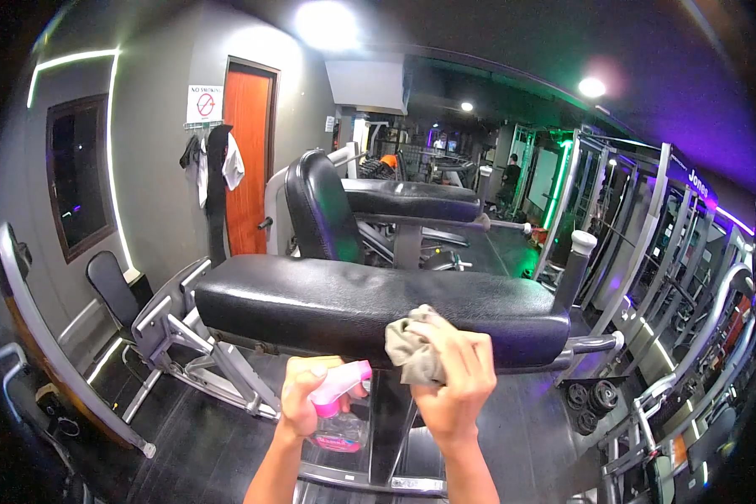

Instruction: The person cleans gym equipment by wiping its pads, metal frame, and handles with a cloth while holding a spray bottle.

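A long black padded bench point(353, 294) stretches across the middle of the view, its surface shiny. In front of its near side, my left hand point(301, 395) is wrapped round a clear spray bottle point(338, 428) with a pink and white trigger head, whose nozzle points right. My right hand point(458, 382) grips a crumpled grey-beige cloth point(414, 346) near the front edge of the pad, right of the bottle. Whether the cloth touches the pad is hard to tell.
Behind the bench stand a black backrest point(317, 206) and another padded bench point(412, 200). Metal machine frames line both sides. Weight plates point(592, 396) lie low on the right. An orange door point(248, 160) is at the back left. A distant person point(511, 172) stands at the back.
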A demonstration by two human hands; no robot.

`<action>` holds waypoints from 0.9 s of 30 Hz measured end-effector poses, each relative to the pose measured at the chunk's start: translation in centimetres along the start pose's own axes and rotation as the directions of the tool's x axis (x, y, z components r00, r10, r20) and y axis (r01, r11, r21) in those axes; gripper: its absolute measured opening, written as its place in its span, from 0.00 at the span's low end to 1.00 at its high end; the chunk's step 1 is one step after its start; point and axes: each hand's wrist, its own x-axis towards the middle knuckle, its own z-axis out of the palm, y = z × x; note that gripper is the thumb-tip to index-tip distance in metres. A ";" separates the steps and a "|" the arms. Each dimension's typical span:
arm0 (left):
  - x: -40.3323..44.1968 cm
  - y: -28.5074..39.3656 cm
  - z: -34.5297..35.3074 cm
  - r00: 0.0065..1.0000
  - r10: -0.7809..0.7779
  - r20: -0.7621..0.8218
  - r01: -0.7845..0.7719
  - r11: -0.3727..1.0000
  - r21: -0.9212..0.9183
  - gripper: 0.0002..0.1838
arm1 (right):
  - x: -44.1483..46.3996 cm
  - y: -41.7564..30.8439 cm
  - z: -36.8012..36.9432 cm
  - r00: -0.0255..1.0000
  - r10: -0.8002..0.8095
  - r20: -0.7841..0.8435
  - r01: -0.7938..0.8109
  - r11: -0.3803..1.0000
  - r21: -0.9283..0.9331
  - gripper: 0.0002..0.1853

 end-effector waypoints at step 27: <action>2.9 -1.7 3.8 0.998 0.041 0.038 -0.041 0.999 0.015 0.28 | -3.0 7.5 -5.7 0.995 -0.021 -0.093 0.013 0.996 -0.083 0.19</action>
